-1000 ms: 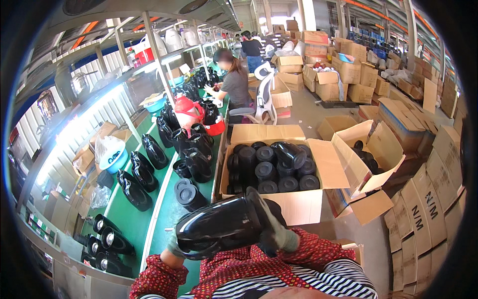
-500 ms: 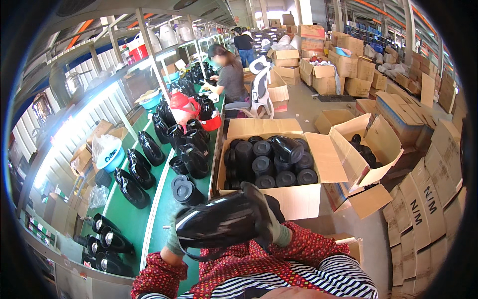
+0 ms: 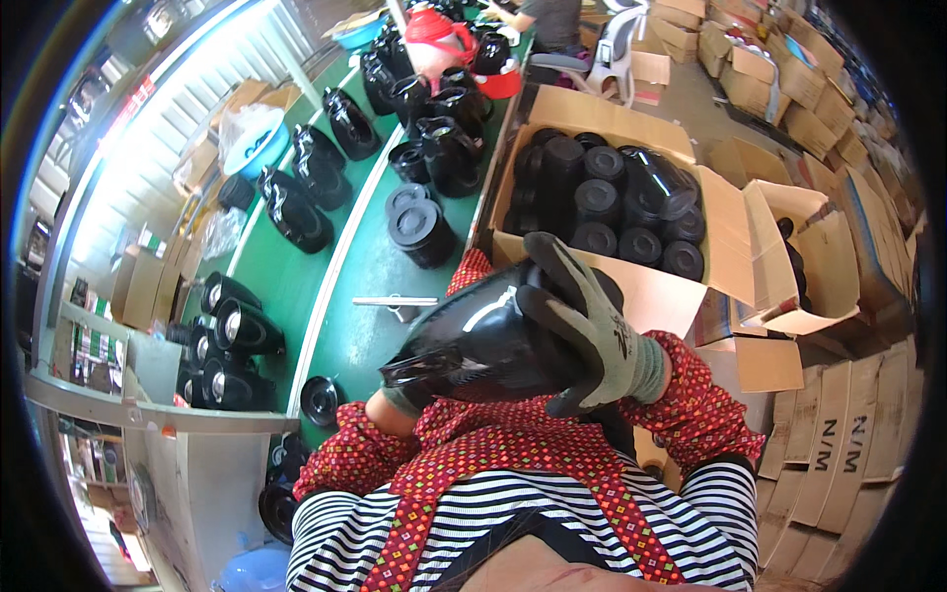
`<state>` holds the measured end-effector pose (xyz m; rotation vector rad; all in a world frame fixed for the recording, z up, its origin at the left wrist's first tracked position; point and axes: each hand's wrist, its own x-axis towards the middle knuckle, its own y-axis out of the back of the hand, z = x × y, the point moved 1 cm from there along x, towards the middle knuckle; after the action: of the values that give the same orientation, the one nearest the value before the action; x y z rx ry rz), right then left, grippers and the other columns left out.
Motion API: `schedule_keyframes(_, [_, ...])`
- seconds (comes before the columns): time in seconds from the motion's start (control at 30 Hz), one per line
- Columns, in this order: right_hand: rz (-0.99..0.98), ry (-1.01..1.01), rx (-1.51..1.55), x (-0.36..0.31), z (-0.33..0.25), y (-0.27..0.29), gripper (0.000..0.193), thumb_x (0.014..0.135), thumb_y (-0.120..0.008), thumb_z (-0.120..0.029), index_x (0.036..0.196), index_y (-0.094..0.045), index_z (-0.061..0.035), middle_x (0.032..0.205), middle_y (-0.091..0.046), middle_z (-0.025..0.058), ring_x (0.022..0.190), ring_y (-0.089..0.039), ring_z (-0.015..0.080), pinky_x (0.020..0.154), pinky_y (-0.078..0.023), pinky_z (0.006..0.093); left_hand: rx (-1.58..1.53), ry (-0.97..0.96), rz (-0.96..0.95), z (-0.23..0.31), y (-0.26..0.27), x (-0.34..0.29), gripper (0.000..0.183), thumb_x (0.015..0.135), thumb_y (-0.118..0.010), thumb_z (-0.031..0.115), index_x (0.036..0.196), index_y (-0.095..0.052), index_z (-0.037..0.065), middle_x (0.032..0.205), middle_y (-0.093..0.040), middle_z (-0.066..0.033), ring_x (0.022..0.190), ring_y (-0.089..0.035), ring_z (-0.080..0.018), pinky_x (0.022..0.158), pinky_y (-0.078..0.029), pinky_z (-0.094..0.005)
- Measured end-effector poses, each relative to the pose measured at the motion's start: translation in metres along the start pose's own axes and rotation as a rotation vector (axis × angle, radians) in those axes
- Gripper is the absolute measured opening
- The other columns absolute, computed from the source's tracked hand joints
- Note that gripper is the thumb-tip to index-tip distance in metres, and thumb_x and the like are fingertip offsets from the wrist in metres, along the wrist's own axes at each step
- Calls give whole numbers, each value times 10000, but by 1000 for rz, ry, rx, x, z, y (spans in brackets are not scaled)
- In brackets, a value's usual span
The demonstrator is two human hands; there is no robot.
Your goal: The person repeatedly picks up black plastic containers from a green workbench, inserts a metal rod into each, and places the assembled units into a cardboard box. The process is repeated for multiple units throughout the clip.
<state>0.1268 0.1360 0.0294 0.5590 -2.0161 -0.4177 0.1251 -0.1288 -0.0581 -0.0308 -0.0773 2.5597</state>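
Note:
A glossy black jug shell (image 3: pixel 473 340) lies tilted across the front of my body, its spouted end toward the lower left. My right hand (image 3: pixel 582 321), in a green and black glove, is wrapped round its wide end with the fingers over the top. At the spouted end, my left hand (image 3: pixel 398 403) supports it from beneath; only the glove's edge shows and the fingers are hidden. Just beyond the shell, a thin metal rod (image 3: pixel 380 301) lies on the green bench (image 3: pixel 345 266). Further back stand black round-topped pieces (image 3: pixel 419 232).
An open carton (image 3: pixel 646 291) full of black jugs stands right of the bench. Upright black shells (image 3: pixel 454 158) and a red jug (image 3: pixel 434 39) occupy the far bench. Several shells (image 3: pixel 242 326) lie at left. A grey chair (image 3: pixel 614 54) and another person's arm are beyond.
My view has tipped downward. The jug shell has turned in my hands, and my right hand now spreads over its wide end. The left hand has slipped mostly out of sight beneath it.

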Motion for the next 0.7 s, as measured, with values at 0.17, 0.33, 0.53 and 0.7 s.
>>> schedule_keyframes(0.17, [101, -119, 65, 5, 6, -10, 759, 925, -732, -499, 1513, -551, -55, 1594, -402, 262, 1481, -387, 464, 1214, -319, 555, -766, 180, 63, -4, -7, 0, 582, 1082, -609, 159, 1609, -391, 40, 1603, -475, -192, 1423, -539, -282, 1163, -504, -422])
schedule_keyframes(0.33, [488, -582, 525, -12, 21, -40, 553, 1071, -591, -319, 1513, -489, -2, 1469, -543, 170, 1368, -540, 277, 1160, -421, 400, -584, -19, 98, -45, 65, -22, 561, 1000, -709, 277, 1437, -541, -32, 1345, -666, -225, 1168, -700, -288, 1014, -598, -436])
schedule_keyframes(0.53, [499, -856, 629, -45, 77, -53, 460, 1127, -446, -284, 1448, -549, 28, 1387, -635, 133, 1298, -607, 240, 1152, -454, 360, 831, -354, 543, 29, 40, -1, 358, 765, -848, 104, 1098, -759, 8, 988, -701, -145, 870, -720, -298, 811, -584, -386])
schedule_keyframes(0.7, [156, -779, 219, -84, 153, -43, 553, 1082, -584, -378, 1450, -574, 35, 1382, -668, 174, 1278, -639, 276, 1126, -473, 361, 1190, -743, 312, -7, -3, -8, 478, 709, -798, 113, 1184, -767, 78, 1166, -651, -159, 1031, -658, -357, 865, -561, -459])
